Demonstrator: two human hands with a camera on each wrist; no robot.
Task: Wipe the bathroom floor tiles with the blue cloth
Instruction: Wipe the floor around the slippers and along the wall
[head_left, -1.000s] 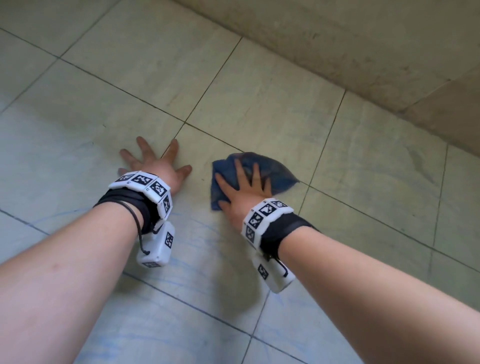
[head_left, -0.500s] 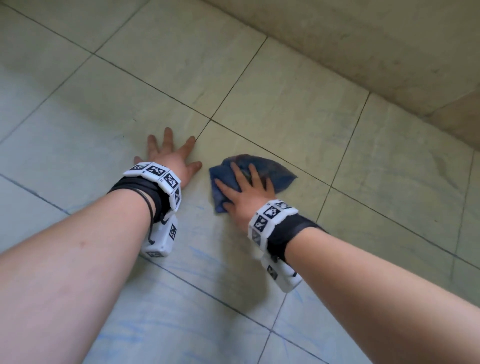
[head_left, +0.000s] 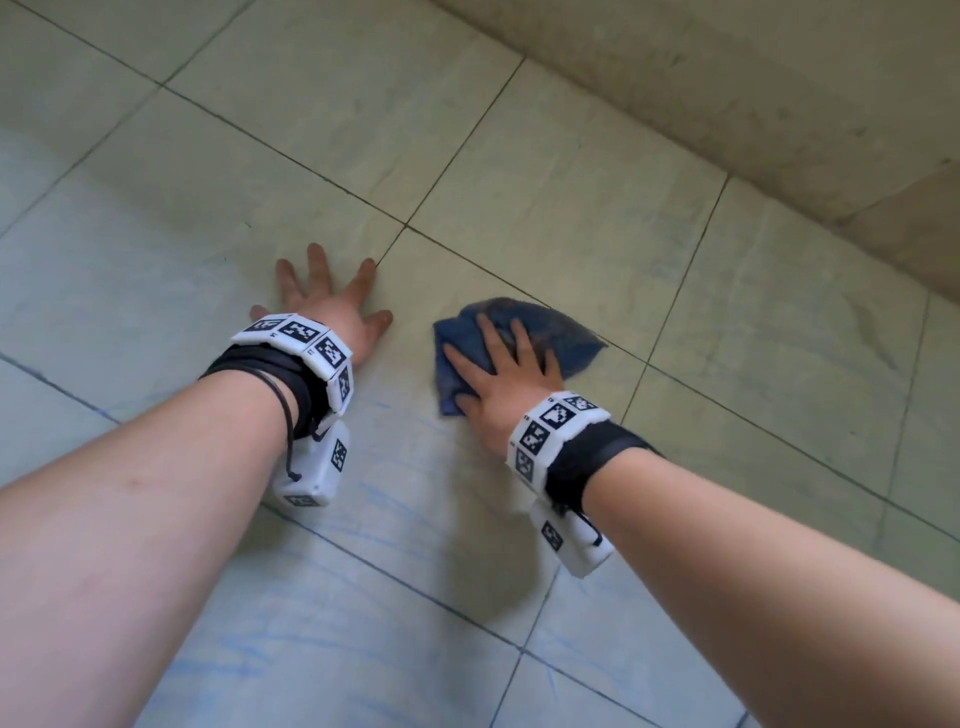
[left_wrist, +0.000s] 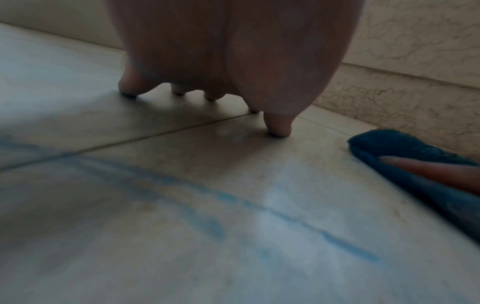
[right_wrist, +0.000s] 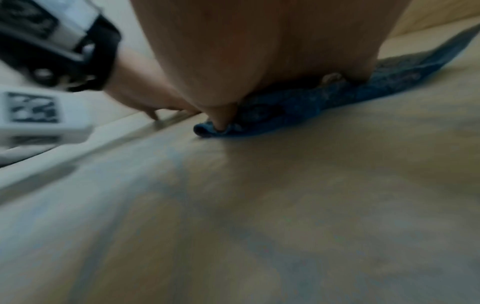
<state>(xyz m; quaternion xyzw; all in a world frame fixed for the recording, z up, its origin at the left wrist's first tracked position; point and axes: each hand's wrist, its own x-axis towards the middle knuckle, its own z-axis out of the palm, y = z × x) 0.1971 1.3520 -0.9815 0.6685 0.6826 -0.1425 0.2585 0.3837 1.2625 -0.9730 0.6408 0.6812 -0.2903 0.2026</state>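
Observation:
The blue cloth (head_left: 550, 332) lies bunched flat on the pale floor tiles (head_left: 545, 171), right of centre in the head view. My right hand (head_left: 498, 374) presses down on it with straight, spread fingers; the thumb lies along the cloth's left edge. My left hand (head_left: 322, 301) rests flat on a bare tile to the left, fingers spread, apart from the cloth. In the left wrist view the left fingertips (left_wrist: 278, 129) touch the tile and the cloth (left_wrist: 389, 148) shows at the right. The right wrist view shows the cloth (right_wrist: 311, 105) under my palm.
A beige wall base (head_left: 727, 93) runs diagonally across the upper right, close behind the cloth. Faint blue streaks (head_left: 395, 514) mark the tiles nearer to me. Dark grout lines (head_left: 467, 260) cross the floor.
Both hands sit further from me on the floor than before. The right hand has slid the cloth slightly right and away; the gap between the hands has widened.

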